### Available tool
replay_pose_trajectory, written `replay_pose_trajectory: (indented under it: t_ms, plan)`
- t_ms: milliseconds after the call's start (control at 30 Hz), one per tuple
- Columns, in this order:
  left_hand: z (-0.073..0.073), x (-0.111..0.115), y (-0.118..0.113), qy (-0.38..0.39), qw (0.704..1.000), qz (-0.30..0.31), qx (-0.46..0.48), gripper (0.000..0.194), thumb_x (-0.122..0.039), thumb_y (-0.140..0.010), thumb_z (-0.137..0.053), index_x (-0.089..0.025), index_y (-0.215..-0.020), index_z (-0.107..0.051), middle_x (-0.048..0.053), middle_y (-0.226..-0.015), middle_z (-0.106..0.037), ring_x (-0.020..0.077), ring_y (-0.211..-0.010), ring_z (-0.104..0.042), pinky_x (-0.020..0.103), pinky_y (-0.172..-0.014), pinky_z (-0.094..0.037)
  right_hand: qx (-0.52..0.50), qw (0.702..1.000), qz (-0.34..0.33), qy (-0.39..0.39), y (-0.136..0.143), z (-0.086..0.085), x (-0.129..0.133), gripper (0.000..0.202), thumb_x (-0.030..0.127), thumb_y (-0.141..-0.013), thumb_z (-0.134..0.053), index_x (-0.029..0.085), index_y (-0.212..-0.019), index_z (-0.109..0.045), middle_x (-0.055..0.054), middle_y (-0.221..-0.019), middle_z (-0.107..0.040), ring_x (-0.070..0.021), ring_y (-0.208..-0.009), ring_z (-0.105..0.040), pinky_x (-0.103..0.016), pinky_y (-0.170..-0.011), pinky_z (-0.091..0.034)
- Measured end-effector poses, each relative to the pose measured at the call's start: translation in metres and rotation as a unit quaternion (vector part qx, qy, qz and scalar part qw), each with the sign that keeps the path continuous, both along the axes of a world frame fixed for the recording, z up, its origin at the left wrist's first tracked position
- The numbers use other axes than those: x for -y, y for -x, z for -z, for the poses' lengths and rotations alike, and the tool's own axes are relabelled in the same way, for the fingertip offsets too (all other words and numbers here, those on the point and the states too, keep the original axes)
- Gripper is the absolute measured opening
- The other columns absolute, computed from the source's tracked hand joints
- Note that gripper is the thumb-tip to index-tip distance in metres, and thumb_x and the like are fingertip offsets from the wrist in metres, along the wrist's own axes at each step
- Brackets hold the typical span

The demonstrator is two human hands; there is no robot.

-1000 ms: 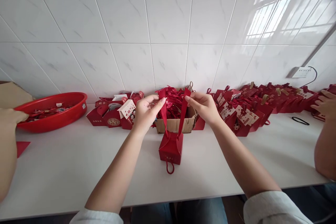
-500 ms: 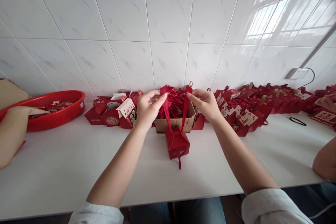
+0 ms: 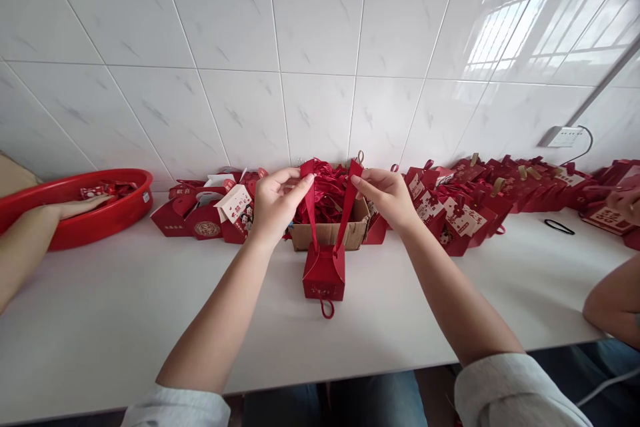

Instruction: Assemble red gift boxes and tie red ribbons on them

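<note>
My left hand (image 3: 280, 203) pinches one end of a red ribbon (image 3: 345, 213), and my right hand (image 3: 387, 197) pinches the other end. Both strands run down in a V to the top of a small red box (image 3: 324, 273) at the middle of the white table. A thin red cord loop (image 3: 327, 309) sticks out at the box's near side. Just behind it stands a brown cardboard box (image 3: 353, 233) filled with a tangle of red ribbons (image 3: 327, 197).
Red gift boxes (image 3: 207, 220) stand left of centre, and many more (image 3: 465, 220) line the wall at right. Another person's arm reaches into a red basin (image 3: 100, 227) at left. A black band (image 3: 559, 227) and another person's arm are at right.
The small red box has turned and shifted slightly left, and its cord loop now shows open. At left, the other person's hand has moved deeper into the basin. My hands keep their pinches.
</note>
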State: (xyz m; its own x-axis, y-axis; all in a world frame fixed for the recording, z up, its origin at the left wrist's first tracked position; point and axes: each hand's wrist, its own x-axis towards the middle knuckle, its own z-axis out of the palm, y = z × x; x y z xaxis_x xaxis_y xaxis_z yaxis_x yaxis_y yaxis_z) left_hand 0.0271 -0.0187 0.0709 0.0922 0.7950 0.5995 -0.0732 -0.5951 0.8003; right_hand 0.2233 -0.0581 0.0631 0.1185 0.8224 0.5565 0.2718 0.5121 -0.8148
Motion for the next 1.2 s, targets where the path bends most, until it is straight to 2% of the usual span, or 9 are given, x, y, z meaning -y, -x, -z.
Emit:
replay_pose_trajectory:
  t_ms: [233, 400, 700, 833, 967, 1200]
  plan:
    - [-0.0010, -0.0027, -0.0011, 0.026, 0.999, 0.027, 0.009, 0.016, -0.034, -0.070, -0.075, -0.018, -0.073, -0.071, 0.001, -0.070, -0.066, 0.0152, -0.068, -0.059, 0.026, -0.062, -0.046, -0.009, 1.000, -0.006, 0.008, 0.0003, 0.0017, -0.0006, 0.037, 0.051, -0.078, -0.068, 0.019, -0.063, -0.058, 0.002, -0.054, -0.044, -0.0109, -0.054, -0.044, -0.026, -0.049, -0.028]
    - [0.0008, -0.0059, -0.0028, 0.033, 0.999, 0.030, 0.018, 0.016, -0.033, -0.070, -0.075, -0.018, -0.070, -0.070, 0.000, -0.066, -0.063, 0.0134, -0.066, -0.057, 0.025, -0.062, -0.045, -0.021, 1.000, -0.015, 0.007, -0.0003, 0.0011, 0.0000, 0.037, 0.050, -0.077, -0.069, 0.018, -0.062, -0.057, 0.002, -0.057, -0.047, -0.0113, -0.056, -0.045, -0.026, -0.050, -0.029]
    - [0.0036, -0.0009, -0.0018, 0.037, 0.997, 0.059, -0.017, 0.022, -0.040, -0.072, -0.075, -0.018, -0.074, -0.074, 0.000, -0.067, -0.065, 0.0134, -0.064, -0.055, 0.026, -0.062, -0.044, -0.033, 0.999, -0.037, 0.004, -0.0001, 0.0074, 0.0007, 0.035, 0.046, -0.081, -0.066, 0.018, -0.062, -0.056, 0.004, -0.056, -0.042, -0.0089, -0.052, -0.033, -0.027, -0.050, -0.022]
    - [0.0054, -0.0031, -0.0007, 0.027, 0.998, 0.054, 0.003, 0.022, -0.040, -0.072, -0.075, -0.019, -0.072, -0.072, -0.001, -0.066, -0.063, 0.0129, -0.064, -0.054, 0.025, -0.061, -0.042, -0.034, 0.999, -0.034, 0.000, 0.0009, 0.0065, 0.0016, 0.035, 0.044, -0.082, -0.066, 0.017, -0.062, -0.055, 0.004, -0.057, -0.041, -0.0088, -0.053, -0.032, -0.027, -0.052, -0.022]
    - [0.0009, -0.0025, 0.0005, 0.015, 0.998, 0.049, 0.029, 0.023, -0.040, -0.071, -0.076, -0.018, -0.068, -0.068, -0.002, -0.063, -0.059, 0.0117, -0.062, -0.051, 0.024, -0.060, -0.041, -0.031, 0.999, -0.020, -0.008, 0.0009, 0.0043, 0.0029, 0.036, 0.043, -0.081, -0.067, 0.017, -0.060, -0.054, 0.004, -0.057, -0.040, -0.0088, -0.055, -0.032, -0.026, -0.053, -0.024]
    - [0.0021, -0.0029, 0.0001, 0.011, 0.998, 0.061, 0.024, 0.023, -0.039, -0.073, -0.075, -0.018, -0.070, -0.067, -0.002, -0.065, -0.060, 0.0118, -0.064, -0.053, 0.023, -0.060, -0.043, -0.030, 0.999, -0.018, -0.008, -0.0013, 0.0079, 0.0016, 0.036, 0.042, -0.082, -0.067, 0.017, -0.060, -0.055, 0.003, -0.058, -0.044, -0.0087, -0.055, -0.035, -0.026, -0.053, -0.026]
